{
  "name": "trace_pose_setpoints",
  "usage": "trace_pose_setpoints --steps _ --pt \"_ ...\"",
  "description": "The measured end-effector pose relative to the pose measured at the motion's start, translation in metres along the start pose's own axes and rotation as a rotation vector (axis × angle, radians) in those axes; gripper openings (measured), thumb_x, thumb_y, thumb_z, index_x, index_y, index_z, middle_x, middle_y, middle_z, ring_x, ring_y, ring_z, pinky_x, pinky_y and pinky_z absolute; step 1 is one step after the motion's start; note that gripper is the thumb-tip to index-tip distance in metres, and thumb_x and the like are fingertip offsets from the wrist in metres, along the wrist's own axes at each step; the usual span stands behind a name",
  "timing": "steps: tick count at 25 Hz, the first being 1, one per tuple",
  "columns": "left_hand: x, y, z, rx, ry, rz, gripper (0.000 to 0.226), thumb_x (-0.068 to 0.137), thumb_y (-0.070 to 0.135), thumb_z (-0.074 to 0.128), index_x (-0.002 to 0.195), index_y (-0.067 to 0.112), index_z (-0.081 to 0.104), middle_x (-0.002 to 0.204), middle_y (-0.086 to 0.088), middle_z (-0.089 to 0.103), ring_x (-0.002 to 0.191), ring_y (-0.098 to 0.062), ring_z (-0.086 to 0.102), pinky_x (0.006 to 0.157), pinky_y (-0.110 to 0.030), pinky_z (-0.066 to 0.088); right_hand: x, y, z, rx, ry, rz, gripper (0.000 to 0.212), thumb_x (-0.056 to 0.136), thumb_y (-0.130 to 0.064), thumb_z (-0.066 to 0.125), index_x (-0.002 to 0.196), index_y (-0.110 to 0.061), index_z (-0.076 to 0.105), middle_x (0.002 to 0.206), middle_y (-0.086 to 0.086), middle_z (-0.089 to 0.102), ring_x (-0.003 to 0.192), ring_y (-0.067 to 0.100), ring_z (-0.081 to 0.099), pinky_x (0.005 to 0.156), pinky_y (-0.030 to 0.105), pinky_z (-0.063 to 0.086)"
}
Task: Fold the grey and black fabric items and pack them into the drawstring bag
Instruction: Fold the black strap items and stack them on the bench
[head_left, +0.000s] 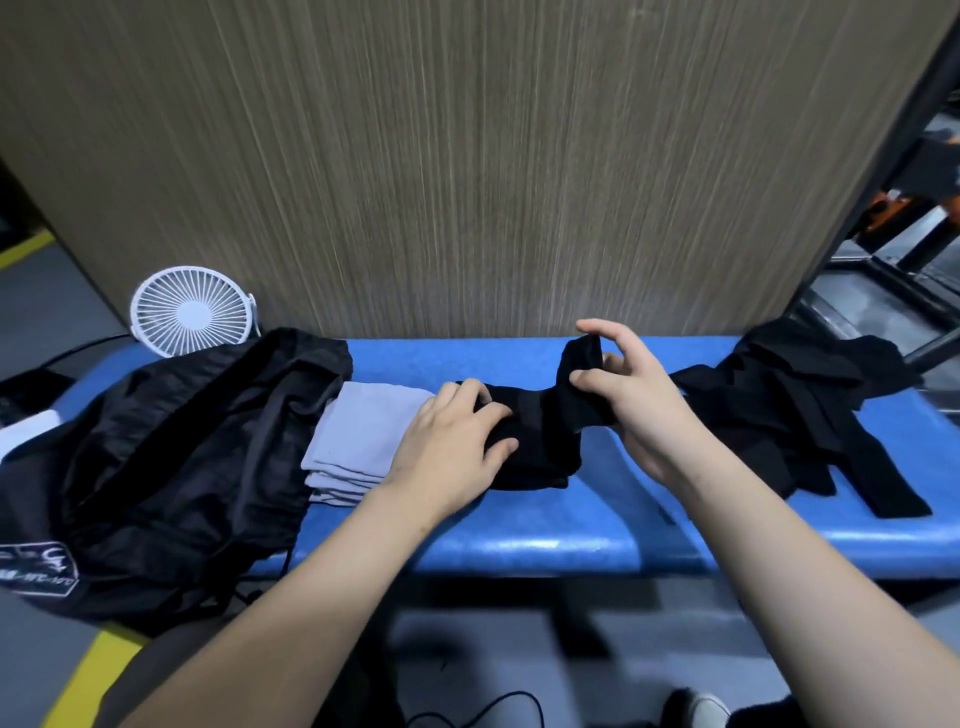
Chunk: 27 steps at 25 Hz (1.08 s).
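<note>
Leftmost, drawstring bag (171, 457) lies slumped over the blue bench (519, 545), part off its left end, mouth not clearly visible. Just right of it, grey stack (363, 441) sits folded, likely parked next to the bag for packing. Left hand (452, 441) lies flat, fingers spread, pressing the black piece (540, 441) down, probably to anchor the fold. Right hand (634, 400) pinches the raised end of the same piece between thumb and fingers, other fingers loose; seemingly bringing it over. Far right, black pile (810, 415) unfolded, waiting; item count unreadable, strips tangled. Fan (195, 310) behind bag. Bag label cut off and blurred
</note>
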<state>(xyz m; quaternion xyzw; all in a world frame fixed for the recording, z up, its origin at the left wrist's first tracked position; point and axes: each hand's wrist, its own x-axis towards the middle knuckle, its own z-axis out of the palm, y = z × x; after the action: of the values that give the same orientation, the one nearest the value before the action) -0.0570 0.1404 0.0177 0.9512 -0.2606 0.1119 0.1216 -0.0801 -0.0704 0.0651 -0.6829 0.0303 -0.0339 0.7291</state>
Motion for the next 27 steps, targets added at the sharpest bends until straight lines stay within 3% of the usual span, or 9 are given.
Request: trace_pose_setpoints --steps 3,7,13,18,20,23,25,27 --pt "-0.007 -0.008 -0.005 -0.074 0.021 -0.018 0.028 0.098 0.036 0.053 0.12 0.023 0.063 0.113 0.006 0.048 0.106 -0.017 0.043 0.094 -0.033 0.041 0.005 0.002 0.02 -0.016 -0.04 0.007 0.048 0.092 0.001 0.06 0.126 -0.032 0.06 0.089 0.006 0.055 0.077 0.02 0.058 0.067 0.031 0.053" --pt "-0.021 -0.023 -0.013 -0.19 0.004 0.03 0.022 0.098 0.028 0.055 0.116 0.024 0.065 0.113 0.015 0.054 0.107 -0.01 0.051 0.089 -0.032 0.047 0.01 0.009 0.046 -0.093 -0.08 0.037 0.044 0.093 -0.001 0.062 0.128 -0.028 0.057 0.087 0.004 0.056 0.072 0.015 0.058 0.059 0.022 0.052" --pt "-0.028 -0.036 -0.02 -0.381 0.047 -0.016 0.011 0.096 0.021 0.057 0.096 0.027 0.065 0.101 0.015 0.06 0.092 -0.007 0.059 0.083 -0.036 0.05 0.017 0.026 0.068 -0.254 -0.159 0.099 0.038 0.095 -0.01 0.062 0.131 -0.019 0.053 0.105 0.008 0.067 0.078 0.016 0.061 0.066 0.032 0.055" --pt "-0.023 -0.031 -0.029 -0.367 0.173 -0.096 0.008 0.095 0.033 0.057 0.088 0.029 0.057 0.091 0.012 0.056 0.085 -0.008 0.055 0.076 -0.035 0.049 0.014 0.025 0.066 -0.287 -0.156 0.034 0.022 0.098 -0.004 0.058 0.118 -0.01 0.06 0.107 0.013 0.065 0.079 0.02 0.064 0.065 0.034 0.054" --pt "-0.019 -0.027 -0.031 -0.308 0.24 -0.111 0.009 0.095 0.036 0.058 0.092 0.028 0.057 0.095 0.012 0.053 0.089 -0.01 0.053 0.075 -0.033 0.046 0.012 0.023 0.058 -0.352 -0.123 -0.07 0.017 0.098 -0.004 0.058 0.109 -0.015 0.064 0.108 0.008 0.068 0.081 0.016 0.065 0.068 0.027 0.054" --pt "-0.009 -0.021 -0.028 -0.257 0.239 -0.052 0.02 0.096 0.037 0.055 0.112 0.026 0.06 0.114 0.012 0.051 0.107 -0.013 0.049 0.087 -0.032 0.044 0.012 0.032 0.036 -0.783 -0.039 -0.332 0.02 0.095 -0.015 0.062 0.114 -0.02 0.064 0.114 -0.002 0.066 0.1 0.007 0.058 0.091 0.015 0.043" --pt "-0.001 -0.019 -0.021 -0.254 0.11 -0.002 0.037 0.101 0.038 0.047 0.135 0.027 0.053 0.142 0.012 0.045 0.133 -0.012 0.039 0.109 -0.034 0.036 0.013 0.042 0.025 -0.985 -0.068 -0.418 0.038 0.094 -0.033 0.058 0.129 -0.02 0.059 0.13 -0.003 0.06 0.121 0.014 0.051 0.107 0.03 0.039" --pt "0.004 -0.02 -0.012 -0.162 -0.033 0.032 0.049 0.105 0.04 0.037 0.152 0.028 0.035 0.161 0.012 0.027 0.15 -0.01 0.017 0.123 -0.035 0.015 0.014 0.051 0.019 -1.07 -0.142 -0.369 0.063 0.092 -0.055 0.045 0.145 -0.022 0.048 0.152 -0.001 0.046 0.142 0.019 0.037 0.118 0.041 0.029"
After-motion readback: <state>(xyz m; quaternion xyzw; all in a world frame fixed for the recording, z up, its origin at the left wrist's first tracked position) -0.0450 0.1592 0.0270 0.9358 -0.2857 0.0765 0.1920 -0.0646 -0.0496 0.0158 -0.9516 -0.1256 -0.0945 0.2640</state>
